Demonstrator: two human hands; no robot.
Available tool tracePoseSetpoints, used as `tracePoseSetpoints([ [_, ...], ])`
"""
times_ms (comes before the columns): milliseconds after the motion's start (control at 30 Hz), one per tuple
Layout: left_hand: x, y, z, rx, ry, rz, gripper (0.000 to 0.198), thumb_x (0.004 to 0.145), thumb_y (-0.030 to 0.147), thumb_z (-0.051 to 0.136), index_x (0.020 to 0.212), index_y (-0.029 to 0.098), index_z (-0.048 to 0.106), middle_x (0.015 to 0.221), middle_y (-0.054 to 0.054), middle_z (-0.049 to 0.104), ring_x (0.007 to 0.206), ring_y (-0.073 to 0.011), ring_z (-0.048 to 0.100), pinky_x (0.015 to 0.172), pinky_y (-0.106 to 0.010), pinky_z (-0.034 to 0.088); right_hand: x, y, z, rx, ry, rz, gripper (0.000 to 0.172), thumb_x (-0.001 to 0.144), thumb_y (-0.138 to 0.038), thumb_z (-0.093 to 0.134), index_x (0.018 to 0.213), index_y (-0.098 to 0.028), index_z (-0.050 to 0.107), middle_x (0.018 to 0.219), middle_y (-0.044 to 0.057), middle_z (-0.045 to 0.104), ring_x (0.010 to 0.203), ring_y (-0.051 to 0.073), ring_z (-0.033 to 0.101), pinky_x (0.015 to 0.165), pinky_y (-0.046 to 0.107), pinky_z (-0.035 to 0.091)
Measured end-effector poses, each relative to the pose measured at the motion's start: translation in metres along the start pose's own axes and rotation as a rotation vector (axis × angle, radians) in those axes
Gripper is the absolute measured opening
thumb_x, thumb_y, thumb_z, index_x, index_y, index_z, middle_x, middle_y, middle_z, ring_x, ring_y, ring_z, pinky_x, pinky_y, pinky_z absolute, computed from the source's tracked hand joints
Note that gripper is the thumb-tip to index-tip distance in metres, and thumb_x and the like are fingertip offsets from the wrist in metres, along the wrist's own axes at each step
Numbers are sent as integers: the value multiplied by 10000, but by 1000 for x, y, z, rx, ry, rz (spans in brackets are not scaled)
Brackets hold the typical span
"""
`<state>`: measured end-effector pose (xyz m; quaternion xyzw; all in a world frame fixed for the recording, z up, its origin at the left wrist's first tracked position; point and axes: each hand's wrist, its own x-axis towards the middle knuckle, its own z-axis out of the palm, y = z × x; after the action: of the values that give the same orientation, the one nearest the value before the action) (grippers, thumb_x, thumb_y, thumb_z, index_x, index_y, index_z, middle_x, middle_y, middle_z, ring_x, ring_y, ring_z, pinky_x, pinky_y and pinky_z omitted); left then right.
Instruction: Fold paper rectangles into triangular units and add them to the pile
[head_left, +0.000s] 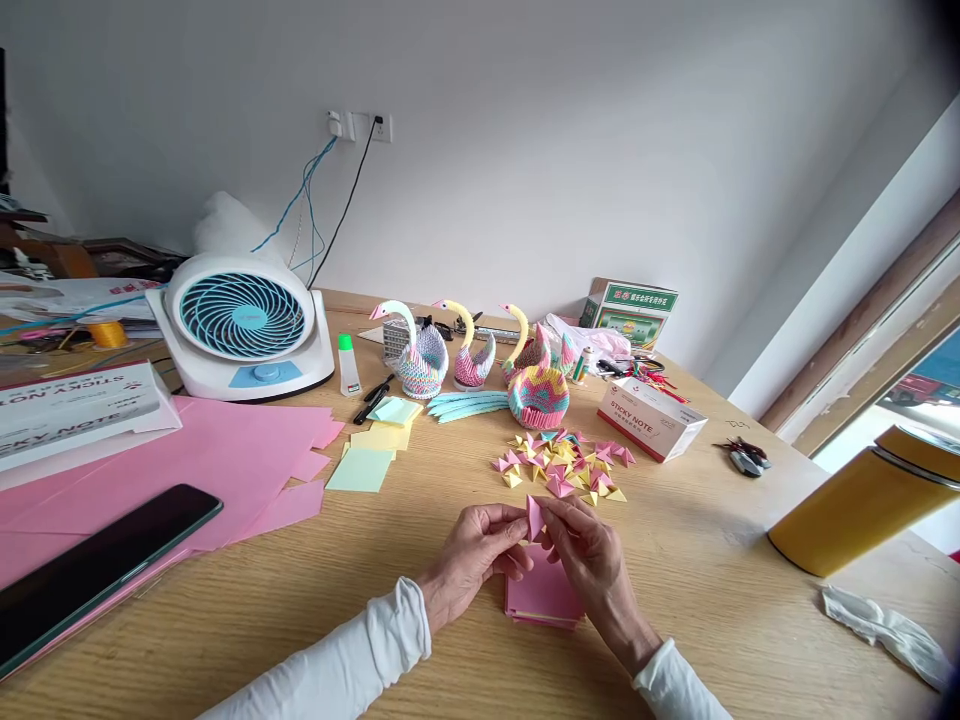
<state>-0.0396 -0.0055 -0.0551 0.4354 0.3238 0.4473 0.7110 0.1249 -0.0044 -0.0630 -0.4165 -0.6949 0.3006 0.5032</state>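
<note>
Between my two hands is a small folded pink paper piece (534,518), held upright above the table. My left hand (480,555) pinches its left side between thumb and fingers. On the other side my right hand (589,550) grips it with fingertips and thumb. Directly below lies a stack of square pink sticky notes (544,595), partly hidden by both hands. Just beyond, a loose pile of folded pink and yellow paper triangles (559,465) is spread out. Behind that pile sits a round pink, yellow and blue paper basket (538,395).
Several folded-paper swans (424,360) stand at the back. Left are a white fan (247,320), glue bottle (349,368), pink sheets (247,450) and a phone (105,570). Right are a sticky note box (651,420), pliers (744,457), a yellow flask (855,510) and a white cloth (885,625).
</note>
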Motion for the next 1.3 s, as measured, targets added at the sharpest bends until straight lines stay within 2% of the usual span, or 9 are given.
tracePoseSetpoints([
  [233, 1, 0, 6, 221, 69, 123, 411, 723, 509, 702, 771, 102, 676, 684, -63, 688, 477, -123, 601, 468, -223, 463, -1, 0, 0, -67, -11, -74, 258, 933, -313, 510, 1074, -209, 701, 808, 43, 591, 581, 116, 587, 476, 207, 507],
  [367, 0, 0, 6, 188, 48, 115, 401, 698, 500, 726, 749, 108, 654, 636, -45, 676, 476, -134, 617, 484, -231, 485, -1, -1, -1, -88, -5, -68, 260, 933, -307, 507, 1062, -198, 705, 807, 47, 597, 589, 118, 589, 480, 207, 502],
  [600, -1, 2, 9, 194, 80, 132, 371, 704, 468, 732, 769, 112, 653, 649, -45, 677, 492, -142, 625, 488, -237, 500, 0, 2, -1, -19, -14, -17, 273, 925, -346, 518, 1070, -207, 703, 832, 44, 591, 587, 114, 593, 475, 202, 515],
  [767, -3, 3, 10, 117, 27, 45, 366, 707, 403, 752, 897, 105, 659, 749, -74, 714, 579, -140, 646, 547, -232, 506, 1, 3, 0, 1, 36, 23, 298, 925, -380, 514, 1055, -196, 709, 793, 30, 576, 537, 101, 557, 471, 209, 502],
  [867, -2, 2, 10, 86, 49, 26, 341, 689, 366, 771, 871, 100, 659, 716, -68, 708, 583, -131, 641, 565, -226, 500, 1, 2, 0, -17, 34, 14, 298, 925, -373, 514, 1070, -196, 704, 786, 33, 576, 555, 113, 563, 468, 210, 495],
  [967, -1, 0, 10, 125, 82, 53, 301, 682, 355, 767, 792, 107, 636, 688, -45, 686, 551, -127, 635, 543, -225, 501, 0, 2, 1, -37, 19, -4, 286, 928, -353, 507, 1062, -194, 705, 795, 37, 580, 565, 115, 564, 479, 211, 494],
  [1133, -1, 4, 9, 214, 39, 61, 308, 752, 392, 696, 875, 122, 614, 775, -44, 679, 570, -148, 669, 567, -248, 541, 0, 5, 1, -30, 29, 15, 276, 929, -345, 507, 1047, -193, 704, 788, 32, 568, 563, 115, 560, 463, 205, 478],
  [1300, -3, 10, 9, 295, 47, 84, 331, 797, 460, 627, 794, 130, 616, 745, -22, 633, 549, -145, 662, 524, -231, 541, -1, 4, 1, -57, 13, 3, 269, 932, -329, 507, 1039, -183, 706, 796, 30, 566, 565, 109, 555, 494, 211, 472],
])
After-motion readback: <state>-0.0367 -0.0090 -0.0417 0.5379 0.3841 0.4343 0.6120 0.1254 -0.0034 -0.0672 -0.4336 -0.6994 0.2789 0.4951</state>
